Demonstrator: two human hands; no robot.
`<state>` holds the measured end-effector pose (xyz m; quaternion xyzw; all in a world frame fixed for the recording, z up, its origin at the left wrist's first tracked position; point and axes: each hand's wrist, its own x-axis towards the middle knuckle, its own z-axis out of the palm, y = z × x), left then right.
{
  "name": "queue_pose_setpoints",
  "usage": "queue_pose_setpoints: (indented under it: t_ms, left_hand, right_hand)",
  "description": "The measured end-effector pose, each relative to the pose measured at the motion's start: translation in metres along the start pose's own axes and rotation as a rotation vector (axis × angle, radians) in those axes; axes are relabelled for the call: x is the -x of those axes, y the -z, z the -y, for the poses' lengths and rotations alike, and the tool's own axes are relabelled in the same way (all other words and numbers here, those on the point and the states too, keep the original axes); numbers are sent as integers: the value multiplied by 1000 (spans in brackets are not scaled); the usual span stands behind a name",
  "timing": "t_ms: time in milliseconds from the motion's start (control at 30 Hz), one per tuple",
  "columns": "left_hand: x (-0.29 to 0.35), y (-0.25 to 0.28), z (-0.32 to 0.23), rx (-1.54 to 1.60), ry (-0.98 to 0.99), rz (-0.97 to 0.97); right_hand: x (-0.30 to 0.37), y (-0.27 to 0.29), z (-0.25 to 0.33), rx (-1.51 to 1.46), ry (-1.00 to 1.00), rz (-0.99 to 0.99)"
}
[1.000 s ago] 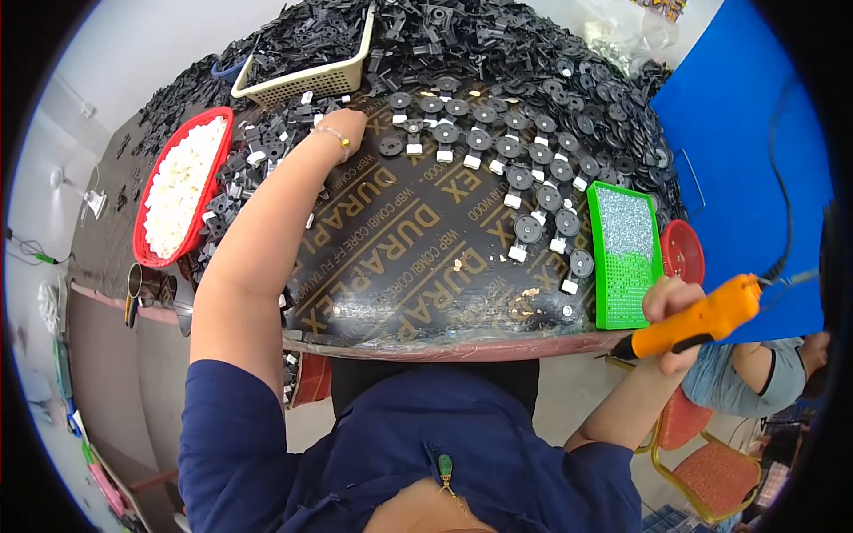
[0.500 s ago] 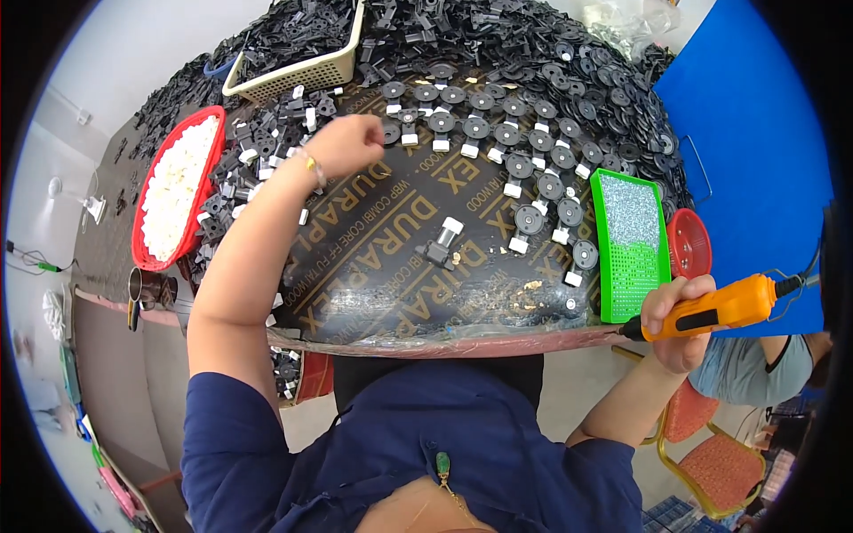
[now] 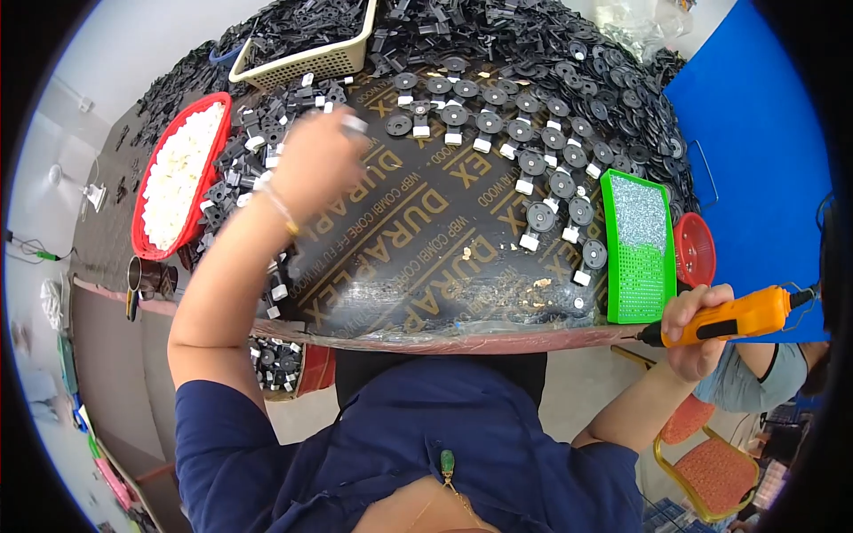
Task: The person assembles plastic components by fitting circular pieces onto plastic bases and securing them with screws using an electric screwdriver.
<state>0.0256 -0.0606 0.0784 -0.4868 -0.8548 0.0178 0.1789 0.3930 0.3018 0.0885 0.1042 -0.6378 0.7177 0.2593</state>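
Observation:
My left hand, smeared by motion, is over the left part of the table beside a heap of loose black plastic parts with white ends. At its fingertips shows a small black part with a white end, mostly hidden by the hand. At the table's front right edge, my right hand is wrapped round an orange electric screwdriver, its black tip pointing left. Rows of black parts with round discs and white ends curve across the table's back and right side. A green perforated tray of small silvery screws stands near my right hand.
Left stands a red basket of white pieces. A cream basket of black parts is at the back, among piled black parts and discs. At right are a red bowl, a blue panel and another person's sleeve.
The black part with a white end that lay mid-table is gone from there. My left hand has moved slightly left, with a white-ended part at its fingers. The right hand still grips the screwdriver.

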Motion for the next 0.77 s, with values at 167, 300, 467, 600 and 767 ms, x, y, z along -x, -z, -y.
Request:
queue_pose_setpoints:
  t_ms: [167,300,467,600,767]
  left_hand:
    - [4,29,78,-143,255,57]
    - [-44,-14,32,251,154,76]
    - [-67,-91,15,372,260,131]
    - [-75,-106,18,507,335,190]
    - [-77,-114,29,502,311,-38]
  right_hand:
    - [-9,1,-3,-50,39,-37]
    - [-16,-5,-5,97,60,-146]
    - [-23,3,-18,213,62,-296]
    - [-15,6,-14,268,54,-345]
    - [-10,11,-15,239,40,-376]
